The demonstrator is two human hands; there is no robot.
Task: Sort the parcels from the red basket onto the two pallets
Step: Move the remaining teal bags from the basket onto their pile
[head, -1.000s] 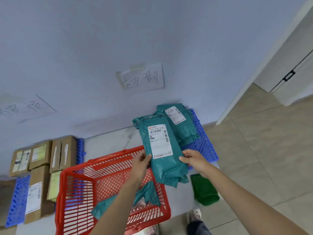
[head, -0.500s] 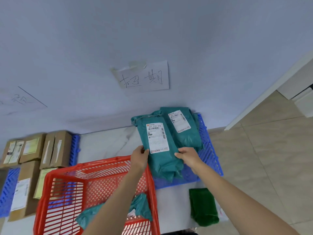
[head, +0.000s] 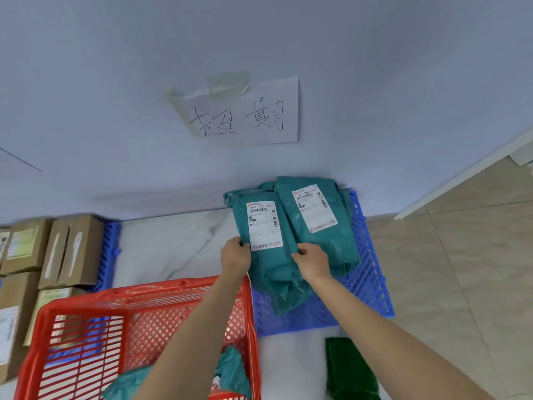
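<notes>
Cardboard boxes (head: 70, 249) at 9 o'clock, lying on left blue pallet (head: 111, 249). Red basket (head: 138, 321) at 7 o'clock, teal parcel (head: 230, 370) inside, left forearm crossing over its rim. Left hand (head: 235, 256) pinches left edge of teal mailer (head: 268, 243), right hand (head: 313, 261) pinches its right edge, fingers of both curled. Mailer label up, over right blue pallet (head: 372, 284) at 3 o'clock, overlapping second teal mailer (head: 320, 217) at 1 o'clock. Handwritten paper sign (head: 245, 116) on wall at 12 o'clock. Dark green bag (head: 350, 368) on floor at 5 o'clock.
</notes>
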